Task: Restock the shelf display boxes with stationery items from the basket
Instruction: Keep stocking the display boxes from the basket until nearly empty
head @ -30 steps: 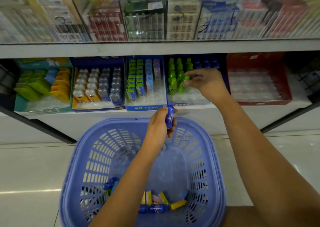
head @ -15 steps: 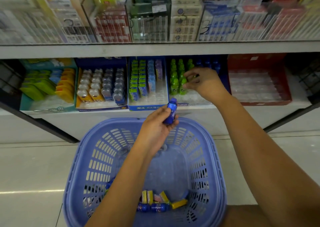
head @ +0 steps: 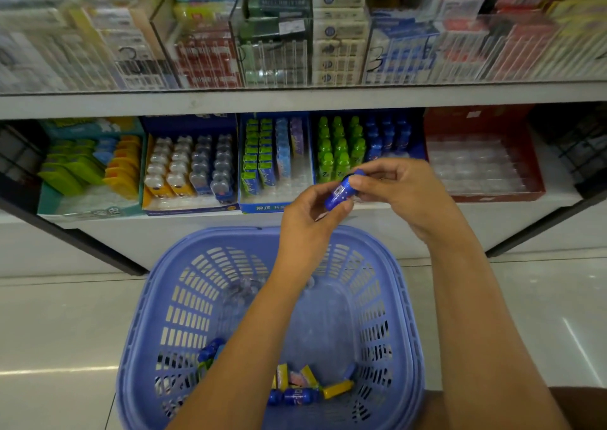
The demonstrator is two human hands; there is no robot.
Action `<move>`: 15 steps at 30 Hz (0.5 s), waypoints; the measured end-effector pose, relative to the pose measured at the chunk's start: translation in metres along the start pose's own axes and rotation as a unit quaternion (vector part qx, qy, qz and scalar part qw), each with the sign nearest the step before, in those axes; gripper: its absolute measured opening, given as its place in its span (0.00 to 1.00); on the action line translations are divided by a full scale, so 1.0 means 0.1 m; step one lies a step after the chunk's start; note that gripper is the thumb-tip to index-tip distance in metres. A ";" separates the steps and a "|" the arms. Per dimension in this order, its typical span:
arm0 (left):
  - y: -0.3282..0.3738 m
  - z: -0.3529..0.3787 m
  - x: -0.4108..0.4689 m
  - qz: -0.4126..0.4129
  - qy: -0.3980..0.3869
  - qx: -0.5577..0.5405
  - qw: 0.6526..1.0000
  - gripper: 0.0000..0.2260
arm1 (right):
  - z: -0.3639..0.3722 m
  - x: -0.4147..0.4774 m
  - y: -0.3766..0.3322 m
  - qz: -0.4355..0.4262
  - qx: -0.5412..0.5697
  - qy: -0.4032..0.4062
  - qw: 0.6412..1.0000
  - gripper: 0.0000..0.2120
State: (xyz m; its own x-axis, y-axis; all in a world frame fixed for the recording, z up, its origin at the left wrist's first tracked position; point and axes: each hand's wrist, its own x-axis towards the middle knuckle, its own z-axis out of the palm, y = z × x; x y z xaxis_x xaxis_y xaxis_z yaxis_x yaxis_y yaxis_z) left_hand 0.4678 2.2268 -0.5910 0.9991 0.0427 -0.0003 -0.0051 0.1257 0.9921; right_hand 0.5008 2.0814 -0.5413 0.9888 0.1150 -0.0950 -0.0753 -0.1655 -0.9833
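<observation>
A small blue bottle (head: 341,190) is held between both hands above the far rim of the purple basket (head: 144,341). My left hand (head: 310,219) grips its lower end; my right hand (head: 399,190) pinches its cap end. Behind them on the lower shelf stands a display box (head: 414,150) with green bottles (head: 338,147) on its left and blue bottles (head: 386,134) on its right. In the basket's near end lie several small items: blue bottles (head: 295,396), a yellow piece (head: 337,389) and small packs (head: 297,377).
Other display boxes line the lower shelf: green and yellow items (head: 85,163), clear bottles (head: 190,167), green and blue packs (head: 266,154), and a red box (head: 525,167) with a clear tray. The upper shelf (head: 295,96) carries stacked packages. Glossy floor surrounds the basket.
My right hand has drawn back from the green bottles in the display box and come to the blue bottle. My left hand has lifted the bottle up and to the right to meet it.
</observation>
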 end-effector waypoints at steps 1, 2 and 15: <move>-0.01 0.00 0.01 -0.022 -0.013 -0.012 1.000 0.10 | -0.02 0.01 -0.01 0.000 -0.012 0.017 1.000 0.07; -0.02 0.01 0.02 -0.047 -0.030 -0.045 0.997 0.08 | -0.04 0.02 -0.02 -0.001 -0.023 0.030 0.999 0.08; -0.23 0.10 0.17 0.074 -0.123 0.460 0.876 0.22 | -0.48 0.43 0.09 -0.067 -0.130 0.196 0.970 0.12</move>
State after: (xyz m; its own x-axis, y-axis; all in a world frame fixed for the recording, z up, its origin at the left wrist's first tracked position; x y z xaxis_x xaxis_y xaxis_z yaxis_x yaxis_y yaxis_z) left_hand 0.4855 2.2144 -0.6124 0.9697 -0.2390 0.0512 -0.2124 -0.7205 0.6601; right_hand 0.5489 2.0375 -0.5469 0.9644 -0.2200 0.1465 0.0414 -0.4219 -0.9057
